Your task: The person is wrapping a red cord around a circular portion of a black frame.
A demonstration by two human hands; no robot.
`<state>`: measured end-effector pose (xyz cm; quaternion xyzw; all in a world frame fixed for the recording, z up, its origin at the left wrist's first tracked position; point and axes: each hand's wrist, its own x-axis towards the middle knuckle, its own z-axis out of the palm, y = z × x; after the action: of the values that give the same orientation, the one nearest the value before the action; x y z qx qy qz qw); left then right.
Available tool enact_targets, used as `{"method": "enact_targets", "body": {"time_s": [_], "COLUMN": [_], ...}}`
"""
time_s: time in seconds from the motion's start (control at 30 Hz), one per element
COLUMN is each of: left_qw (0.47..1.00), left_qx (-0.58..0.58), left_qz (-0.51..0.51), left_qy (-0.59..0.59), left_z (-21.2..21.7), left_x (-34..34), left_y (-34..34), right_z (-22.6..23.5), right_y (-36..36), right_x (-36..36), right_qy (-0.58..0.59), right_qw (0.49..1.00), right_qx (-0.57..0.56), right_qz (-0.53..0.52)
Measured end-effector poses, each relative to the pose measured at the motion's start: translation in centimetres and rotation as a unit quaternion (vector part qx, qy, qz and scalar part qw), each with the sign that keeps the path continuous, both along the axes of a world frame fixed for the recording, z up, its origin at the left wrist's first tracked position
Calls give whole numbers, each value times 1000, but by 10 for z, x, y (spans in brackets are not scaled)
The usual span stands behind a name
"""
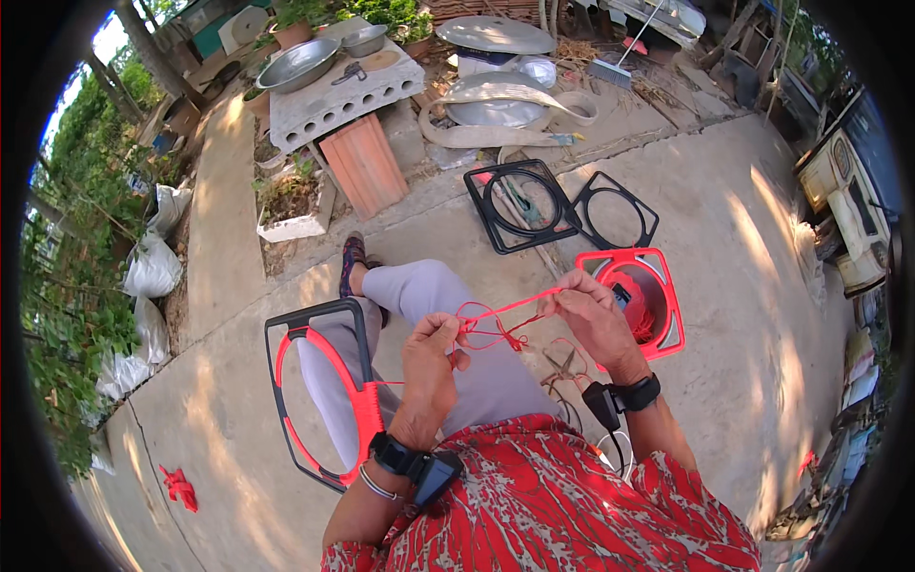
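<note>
Between my hands, a thin red cord (519,305) is drawn out, with loose loops hanging beside my left fingers. My left hand (431,367) pinches one part of it over my thigh. Across from it, my right hand (593,315) grips the cord between thumb and fingers. A black frame with an inner ring (274,381) leans against my left leg; red wrapping (366,415) covers much of its ring. One strand runs from that wrapping to my left hand. Beyond my right wrist, a red square-rimmed container (667,305) holds a red cord bundle (643,329).
Scissors (564,364) lie on the concrete below my right hand. Two black ringed frames (496,238) (640,202) rest ahead. A perforated slab (315,110) bears metal basins (300,65). White sacks (152,267) line the left; a red scrap (178,488) lies lower left.
</note>
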<state>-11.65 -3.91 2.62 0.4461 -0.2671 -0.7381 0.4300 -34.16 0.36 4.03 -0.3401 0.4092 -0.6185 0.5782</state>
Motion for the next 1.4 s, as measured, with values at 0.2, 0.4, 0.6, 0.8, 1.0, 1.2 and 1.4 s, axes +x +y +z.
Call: {"method": "enact_targets", "body": {"time_s": [0.2, 0.4, 0.6, 0.8, 1.0, 1.2, 1.4], "left_qw": [997, 995, 989, 986, 984, 988, 991], "left_qx": [35, 35, 35, 46, 41, 77, 50], "left_qz": [45, -9, -74, -98, -100, -78, -119], "left_qy": [55, 97, 120, 124, 142, 112, 44], "left_z": [-1, 11, 17, 23, 16, 9, -1], "left_x": [11, 5, 6, 6, 10, -8, -7], "left_y": [-8, -9, -6, 1, 2, 8, 11], "right_z": [4, -28, -8, -5, -7, 13, 18], "right_y": [39, 98, 71, 18, 16, 12, 13], "right_x": [-84, -158, -54, 49, 31, -31, -52], "right_qy": [-188, -85, 203, -159, 26, -37, 194], "right_qw": [972, 966, 954, 962, 981, 994, 971], "right_qx": [-69, -12, 185, 167, 156, 77, 128], "right_qz": [-125, -242, -116, 149, 111, -66, -56]}}
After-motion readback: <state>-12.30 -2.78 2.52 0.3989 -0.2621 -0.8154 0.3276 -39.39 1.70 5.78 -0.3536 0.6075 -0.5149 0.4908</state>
